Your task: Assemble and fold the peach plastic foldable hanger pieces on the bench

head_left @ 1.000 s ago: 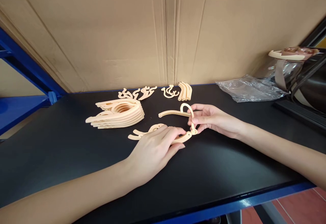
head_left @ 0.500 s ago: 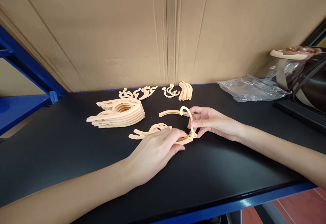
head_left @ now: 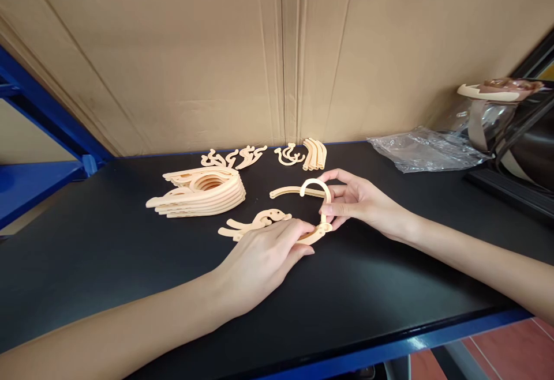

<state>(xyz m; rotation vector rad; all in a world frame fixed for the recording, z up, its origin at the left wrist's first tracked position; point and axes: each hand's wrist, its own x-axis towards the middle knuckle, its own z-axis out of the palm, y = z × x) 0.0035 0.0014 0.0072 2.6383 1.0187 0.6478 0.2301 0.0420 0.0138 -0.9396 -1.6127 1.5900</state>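
Left hand [head_left: 264,259] is flat-ish on the tabletop [head_left: 108,253], palm down, fingers curled over a flat peach plastic hanger piece [head_left: 259,221] and pinning its right end where it meets the hook. Right hand [head_left: 359,201] is pinched shut on the curved hook [head_left: 315,187], thumb and fingers around the stem, with the arch of the hook standing up above the flat piece. The joint between hook and flat piece sits right between the two hands (it's tiny, so I can't tell how far it's seated).

Just behind the hook lies a thin curved strip [head_left: 288,192] of the same plastic, flat on the tabletop. Further left there's a neat stack of flat pieces [head_left: 199,192], well apart from the hands. Along the back edge: a scatter of small hooked parts [head_left: 234,158], and next to them a bunch of curved strips [head_left: 315,155] leaning together. Off to the right, a crumpled clear plastic bag [head_left: 424,149], and past that a shiny bin [head_left: 497,120] with something peach on top. Cardboard [head_left: 277,51] covers the wall behind it all.
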